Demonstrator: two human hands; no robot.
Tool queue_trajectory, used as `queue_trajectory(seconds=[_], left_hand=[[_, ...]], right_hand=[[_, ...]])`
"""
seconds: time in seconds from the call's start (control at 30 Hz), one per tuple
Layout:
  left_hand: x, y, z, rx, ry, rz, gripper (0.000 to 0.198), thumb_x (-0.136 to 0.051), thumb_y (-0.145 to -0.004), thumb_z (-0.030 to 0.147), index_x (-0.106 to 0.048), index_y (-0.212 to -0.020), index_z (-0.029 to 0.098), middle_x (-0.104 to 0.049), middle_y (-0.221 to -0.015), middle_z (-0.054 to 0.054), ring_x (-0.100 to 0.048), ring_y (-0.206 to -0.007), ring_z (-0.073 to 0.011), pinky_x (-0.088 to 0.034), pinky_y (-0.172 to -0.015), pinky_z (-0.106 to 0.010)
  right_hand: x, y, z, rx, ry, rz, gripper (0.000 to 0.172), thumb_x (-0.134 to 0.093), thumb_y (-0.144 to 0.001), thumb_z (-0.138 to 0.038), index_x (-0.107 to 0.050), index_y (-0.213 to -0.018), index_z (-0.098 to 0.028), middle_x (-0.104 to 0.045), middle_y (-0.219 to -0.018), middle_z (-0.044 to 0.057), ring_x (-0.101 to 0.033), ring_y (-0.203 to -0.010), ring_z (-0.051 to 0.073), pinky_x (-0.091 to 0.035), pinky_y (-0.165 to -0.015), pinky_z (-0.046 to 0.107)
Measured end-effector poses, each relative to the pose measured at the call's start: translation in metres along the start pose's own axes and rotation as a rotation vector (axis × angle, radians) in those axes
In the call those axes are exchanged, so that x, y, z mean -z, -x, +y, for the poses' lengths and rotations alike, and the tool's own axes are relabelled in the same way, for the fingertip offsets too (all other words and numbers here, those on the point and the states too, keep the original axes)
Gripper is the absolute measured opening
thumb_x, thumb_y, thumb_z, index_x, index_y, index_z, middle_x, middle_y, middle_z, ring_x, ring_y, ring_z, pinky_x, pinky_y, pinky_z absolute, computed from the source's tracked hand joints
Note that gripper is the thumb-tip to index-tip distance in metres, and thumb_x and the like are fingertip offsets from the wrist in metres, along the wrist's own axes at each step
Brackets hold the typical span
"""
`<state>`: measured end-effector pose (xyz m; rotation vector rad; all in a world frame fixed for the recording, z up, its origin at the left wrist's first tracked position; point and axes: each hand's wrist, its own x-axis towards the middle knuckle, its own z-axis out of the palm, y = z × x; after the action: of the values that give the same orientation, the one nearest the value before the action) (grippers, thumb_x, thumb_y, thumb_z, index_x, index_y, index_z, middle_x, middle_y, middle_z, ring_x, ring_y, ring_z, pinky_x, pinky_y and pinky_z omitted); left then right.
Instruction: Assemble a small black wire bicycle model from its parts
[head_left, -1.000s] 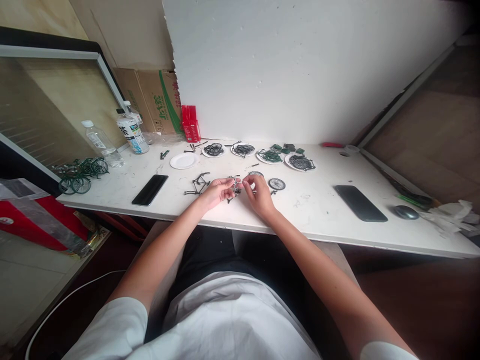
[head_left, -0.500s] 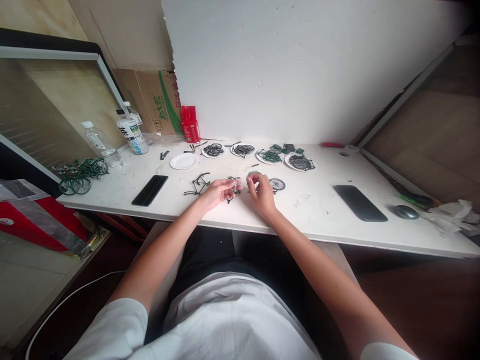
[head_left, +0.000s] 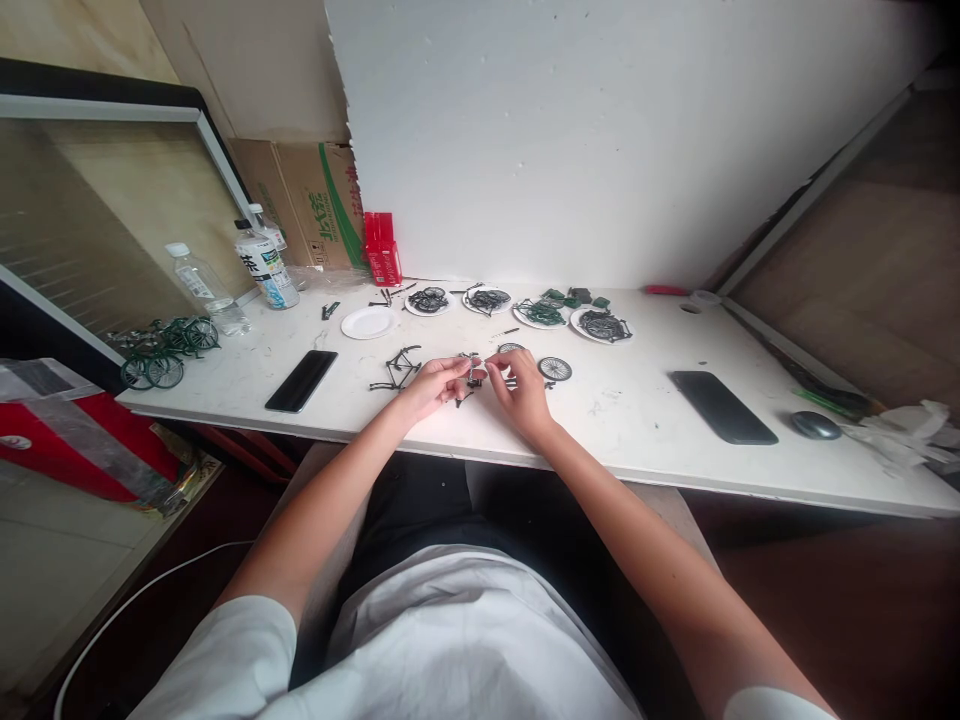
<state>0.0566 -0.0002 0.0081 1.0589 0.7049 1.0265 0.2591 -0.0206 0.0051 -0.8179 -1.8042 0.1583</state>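
Observation:
Both my hands meet over the middle of the white table [head_left: 637, 420]. My left hand [head_left: 433, 385] pinches a small black model bicycle frame [head_left: 471, 372] just above the tabletop. My right hand [head_left: 520, 392] has its fingers closed on the same frame from the right side. A loose spoked wheel [head_left: 555, 369] lies just right of my right hand. Another black frame piece [head_left: 396, 368] lies left of my left hand.
Small white plates [head_left: 367, 322] with black and green parts line the back of the table. Two dark phones [head_left: 301, 380] [head_left: 723, 407] lie left and right. Water bottles [head_left: 264, 265], finished green model bicycles [head_left: 161, 350], a red box [head_left: 381, 248] and a mouse [head_left: 814, 425] stand around.
My right hand drew away to the right half a second ago and has come back onto the frame. My left hand has stayed in place with the frame.

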Motion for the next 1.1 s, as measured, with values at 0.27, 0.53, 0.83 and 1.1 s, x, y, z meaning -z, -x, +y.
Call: queue_trajectory(seconds=[0.27, 0.53, 0.83, 1.1], left_hand=[[0.0013, 0.0005, 0.0012, 0.003, -0.006, 0.040, 0.032, -0.086, -0.084, 0.035, -0.078, -0.103, 0.009, -0.076, -0.099, -0.013, -0.059, -0.051, -0.0054, -0.018, -0.038, -0.020], [-0.0011, 0.0011, 0.0023, 0.017, 0.038, 0.051, 0.034, -0.086, -0.085, 0.031, -0.077, -0.108, 0.009, -0.071, -0.083, -0.008, -0.061, -0.052, -0.0075, -0.023, -0.041, -0.021], [0.0022, 0.0004, -0.0001, 0.011, 0.030, 0.021, 0.035, -0.085, -0.085, 0.033, -0.079, -0.110, 0.009, -0.076, -0.101, -0.013, -0.061, -0.055, -0.0070, -0.041, -0.052, -0.022], [0.0037, -0.0011, -0.0025, 0.010, 0.061, 0.041, 0.029, -0.085, -0.085, 0.030, -0.080, -0.105, 0.010, -0.076, -0.097, -0.011, -0.063, -0.057, -0.0083, -0.047, -0.058, -0.023]], right_hand=[[-0.0023, 0.0007, 0.0015, 0.067, 0.036, -0.094, 0.015, -0.057, -0.107, -0.036, -0.069, -0.105, -0.027, -0.070, -0.095, 0.008, -0.059, -0.092, 0.028, -0.048, -0.087, 0.048], [-0.0050, 0.0030, 0.0044, 0.088, 0.014, -0.164, 0.016, -0.058, -0.107, -0.036, -0.069, -0.102, -0.026, -0.072, -0.093, 0.007, -0.062, -0.087, 0.026, -0.048, -0.089, 0.048], [-0.0056, 0.0031, 0.0042, 0.075, 0.029, -0.147, 0.016, -0.058, -0.107, -0.035, -0.070, -0.103, -0.026, -0.071, -0.096, 0.008, -0.059, -0.091, 0.027, -0.048, -0.088, 0.047], [-0.0067, 0.0038, 0.0030, 0.049, 0.045, -0.153, 0.015, -0.059, -0.105, -0.036, -0.071, -0.103, -0.027, -0.067, -0.099, 0.008, -0.058, -0.095, 0.029, -0.048, -0.091, 0.050]])
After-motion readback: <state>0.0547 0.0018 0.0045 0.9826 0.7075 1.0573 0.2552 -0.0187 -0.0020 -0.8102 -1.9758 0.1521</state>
